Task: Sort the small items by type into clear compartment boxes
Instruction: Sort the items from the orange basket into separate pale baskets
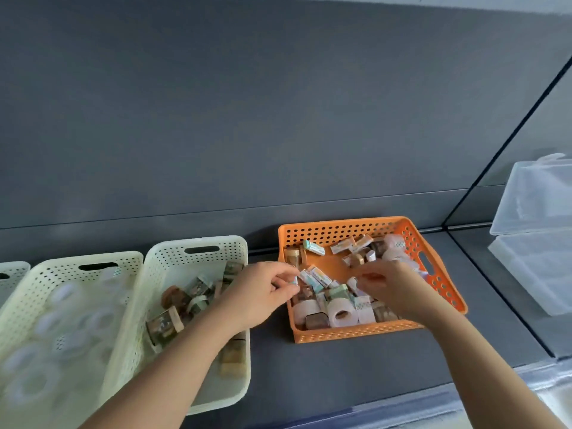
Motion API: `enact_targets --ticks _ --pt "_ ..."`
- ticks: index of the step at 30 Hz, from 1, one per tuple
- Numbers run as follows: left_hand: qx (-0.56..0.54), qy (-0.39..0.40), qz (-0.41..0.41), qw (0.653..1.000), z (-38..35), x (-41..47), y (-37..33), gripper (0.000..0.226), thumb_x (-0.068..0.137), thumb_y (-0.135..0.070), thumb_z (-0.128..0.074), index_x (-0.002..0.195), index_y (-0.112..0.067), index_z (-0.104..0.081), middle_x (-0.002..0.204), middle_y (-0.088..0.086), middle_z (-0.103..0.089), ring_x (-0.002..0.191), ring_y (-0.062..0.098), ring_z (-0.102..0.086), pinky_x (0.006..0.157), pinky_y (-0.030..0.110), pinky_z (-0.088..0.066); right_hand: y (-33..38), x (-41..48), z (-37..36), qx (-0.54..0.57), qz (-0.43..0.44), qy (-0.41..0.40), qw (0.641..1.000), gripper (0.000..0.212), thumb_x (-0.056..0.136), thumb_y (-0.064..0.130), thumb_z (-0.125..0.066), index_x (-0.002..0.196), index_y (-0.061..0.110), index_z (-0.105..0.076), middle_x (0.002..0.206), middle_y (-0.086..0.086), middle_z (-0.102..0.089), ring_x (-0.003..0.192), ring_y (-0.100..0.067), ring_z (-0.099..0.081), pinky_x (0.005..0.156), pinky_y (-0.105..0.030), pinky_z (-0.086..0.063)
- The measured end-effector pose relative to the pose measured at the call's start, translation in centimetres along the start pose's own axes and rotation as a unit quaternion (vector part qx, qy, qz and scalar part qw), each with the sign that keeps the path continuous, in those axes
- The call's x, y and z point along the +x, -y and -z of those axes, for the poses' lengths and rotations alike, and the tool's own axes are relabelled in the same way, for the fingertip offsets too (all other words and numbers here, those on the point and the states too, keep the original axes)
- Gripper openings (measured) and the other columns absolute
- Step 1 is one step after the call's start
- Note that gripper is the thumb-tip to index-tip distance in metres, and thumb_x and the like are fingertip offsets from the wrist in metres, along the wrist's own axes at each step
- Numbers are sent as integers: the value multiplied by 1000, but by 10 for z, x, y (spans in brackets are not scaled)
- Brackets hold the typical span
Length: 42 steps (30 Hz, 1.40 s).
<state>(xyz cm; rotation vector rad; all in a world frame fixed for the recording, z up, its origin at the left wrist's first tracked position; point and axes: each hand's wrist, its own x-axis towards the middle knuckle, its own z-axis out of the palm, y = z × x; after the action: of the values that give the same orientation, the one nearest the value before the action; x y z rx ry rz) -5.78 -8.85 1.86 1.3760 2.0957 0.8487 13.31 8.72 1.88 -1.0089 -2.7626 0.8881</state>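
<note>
Over the orange basket's (pixel 340 222) left rim, left fingers (pixel 283 275) pinch a small box (pixel 294 280); right fingers (pixel 368 281) unclear

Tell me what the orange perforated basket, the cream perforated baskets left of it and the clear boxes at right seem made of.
Orange perforated basket: moulded plastic, matte; even holes, a cut-out handle and rounded rim suggest it. Cream perforated baskets: likely the same plastic, with similar hole grids and handle slots. Clear boxes: translucent, frosted-looking plastic, probably rigid.

Glossy perforated orange plastic tray (pixel 340 230); cream plastic baskets (pixel 173 253); matt grey table (pixel 325 382); frosted translucent plastic boxes (pixel 538 205), right.
</note>
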Motion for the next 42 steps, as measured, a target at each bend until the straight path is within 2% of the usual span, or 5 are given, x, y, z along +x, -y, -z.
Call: enact_targets --ticks 9,16,24,32,42 --pt "93 186 49 977 -65 58 -30 41 85 -42 -67 124 -32 -59 120 -13 -62 103 7 -58 88 30 -51 -43 12 23 8 13 115 993 35 83 38 -70 118 30 -67 111 19 -65 95 5 -60 87 -14 -49" --pt "99 150 78 981 -75 57 -29 28 89 -38 -62 116 -34 -62 110 -14 -63 97 6 -58 87 34 -52 -41 24 14 -54 71 208 974 46 80 39 -72 123 25 -63 122 12 -64 99 -4 -59 82 -17 -46" --pt "13 -35 106 994 -55 29 -39 32 98 -37 -46 128 -33 -55 122 -19 -59 104 -1 -58 91 22 -47 -47 34 20 103 69 179 976 41 78 33 -77 115 29 -61 103 18 -62 91 1 -59 77 -15 -49" --pt "-142 -292 196 925 -29 -47 -22 23 99 -30 -45 117 -32 -60 88 -6 -68 62 11 -66 70 25 -54 23 46 -7 323 118 179 922 26 88 27 -66 114 29 -63 109 9 -68 94 -10 -66 90 -34 -53" --pt "-42 -432 282 855 62 -177 78 19 93 -34 -57 109 -31 -65 106 -7 -65 80 10 -67 71 24 -50 152 39 -89 358 123 214 901 31 84 18 -72 113 16 -60 99 0 -68 85 1 -65 70 -12 -51"
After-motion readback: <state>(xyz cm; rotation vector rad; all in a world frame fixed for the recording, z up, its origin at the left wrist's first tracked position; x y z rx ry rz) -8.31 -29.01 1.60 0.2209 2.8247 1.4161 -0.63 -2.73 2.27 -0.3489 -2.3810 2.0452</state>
